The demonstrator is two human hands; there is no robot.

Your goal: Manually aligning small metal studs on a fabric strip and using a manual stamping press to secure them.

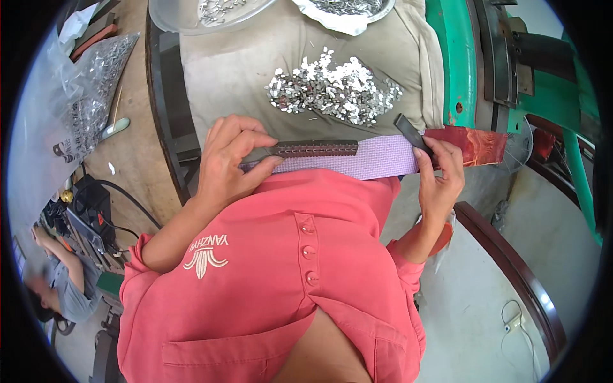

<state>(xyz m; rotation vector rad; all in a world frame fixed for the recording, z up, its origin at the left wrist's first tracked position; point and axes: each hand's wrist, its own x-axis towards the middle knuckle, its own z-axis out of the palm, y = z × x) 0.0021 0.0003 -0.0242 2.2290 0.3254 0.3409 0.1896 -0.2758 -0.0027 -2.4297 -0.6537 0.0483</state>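
A long dark bar with a row of small slots or teeth [317,149] lies across a purple checked strip [377,158] just in front of my body. My left hand [231,156] grips the bar's left end between thumb and forefinger. In my right hand [440,169] is a short dark flat bar [408,131], pinched by the fingers and tilted up to the left, over the strip's right part. Beyond the slotted bar, a heap of small shiny metal pieces [338,89] rests on a beige cloth [223,70].
A clear bowl [172,16] and a white-lined bowl [377,19] of metal parts stand at the far side. Green machinery [456,64] is on the right, beside a red patterned piece [479,148]. Clear bags of parts [102,76] lie left. Another person [70,287] sits lower left.
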